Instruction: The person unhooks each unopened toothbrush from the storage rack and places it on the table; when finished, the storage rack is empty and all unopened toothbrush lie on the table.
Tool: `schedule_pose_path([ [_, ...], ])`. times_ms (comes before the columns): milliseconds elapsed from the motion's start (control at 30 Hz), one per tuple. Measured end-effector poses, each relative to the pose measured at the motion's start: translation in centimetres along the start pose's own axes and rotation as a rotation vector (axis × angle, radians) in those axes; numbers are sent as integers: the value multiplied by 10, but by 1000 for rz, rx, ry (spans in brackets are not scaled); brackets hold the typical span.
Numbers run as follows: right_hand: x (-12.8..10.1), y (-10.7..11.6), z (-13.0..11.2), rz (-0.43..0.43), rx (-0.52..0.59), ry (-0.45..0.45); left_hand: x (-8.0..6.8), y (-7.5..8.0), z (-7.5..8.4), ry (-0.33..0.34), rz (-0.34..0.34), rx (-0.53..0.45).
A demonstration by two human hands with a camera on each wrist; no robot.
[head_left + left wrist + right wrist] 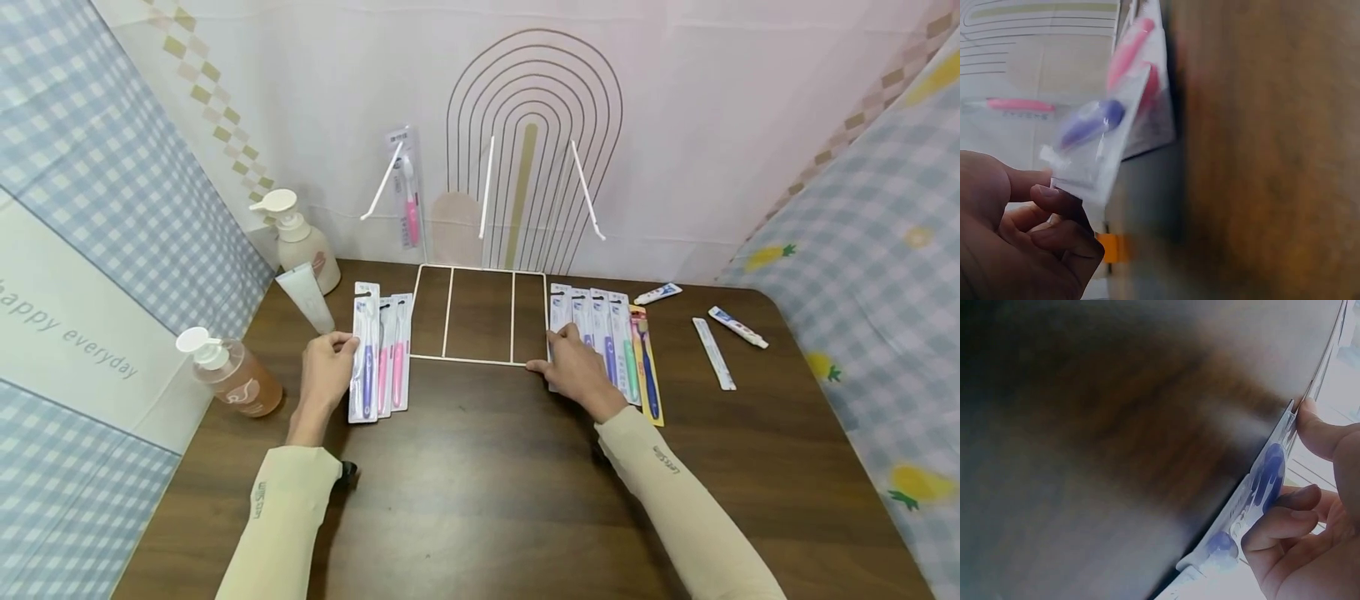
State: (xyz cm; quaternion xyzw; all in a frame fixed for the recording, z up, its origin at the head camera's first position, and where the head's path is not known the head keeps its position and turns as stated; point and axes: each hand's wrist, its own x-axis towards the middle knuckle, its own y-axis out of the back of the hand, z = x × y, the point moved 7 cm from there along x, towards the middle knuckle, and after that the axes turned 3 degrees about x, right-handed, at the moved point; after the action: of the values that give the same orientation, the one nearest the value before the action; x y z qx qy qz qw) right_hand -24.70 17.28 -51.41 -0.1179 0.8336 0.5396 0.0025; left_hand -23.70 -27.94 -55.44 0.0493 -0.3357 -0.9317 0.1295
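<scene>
My left hand [327, 367] pinches the side edge of a packaged purple toothbrush [367, 358]. In the left wrist view this package [1094, 147] is tilted above two packaged pink toothbrushes [400, 358]. On the other side, my right hand [579, 367] lies over the leftmost packaged toothbrush [559, 300] of a row, covering its lower part. In the right wrist view its thumb [1316, 431] is at the package edge and the other fingers curl against the purple handle [1270, 475]. Between the hands stands a white wire rack [480, 360].
White prongs [487, 187] stick out from the back; one packaged pink toothbrush [409, 192] hangs at the left prong. Two pump bottles [247, 383] and a white tube [307, 296] stand left. A yellow-backed toothbrush [649, 375], small toothpaste tubes [738, 327] and a slim packet [714, 354] lie right.
</scene>
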Motion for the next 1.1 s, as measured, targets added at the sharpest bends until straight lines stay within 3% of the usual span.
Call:
schedule_pose_path([
  [167, 0, -3, 2, 0, 1, -5, 0, -4, -14, 64, -35, -21],
  [300, -2, -2, 0, -11, -1, -3, -4, -4, -17, 100, -52, 4],
  [533, 11, -17, 18, 1, -19, 17, -7, -2, -17, 122, -76, 69],
  [933, 15, -20, 22, 17, -19, 33, -23, 4, 8, 132, -76, 100],
  [1100, 16, -20, 22, 15, -18, 33, -25, 3, 9, 131, -78, 123],
])
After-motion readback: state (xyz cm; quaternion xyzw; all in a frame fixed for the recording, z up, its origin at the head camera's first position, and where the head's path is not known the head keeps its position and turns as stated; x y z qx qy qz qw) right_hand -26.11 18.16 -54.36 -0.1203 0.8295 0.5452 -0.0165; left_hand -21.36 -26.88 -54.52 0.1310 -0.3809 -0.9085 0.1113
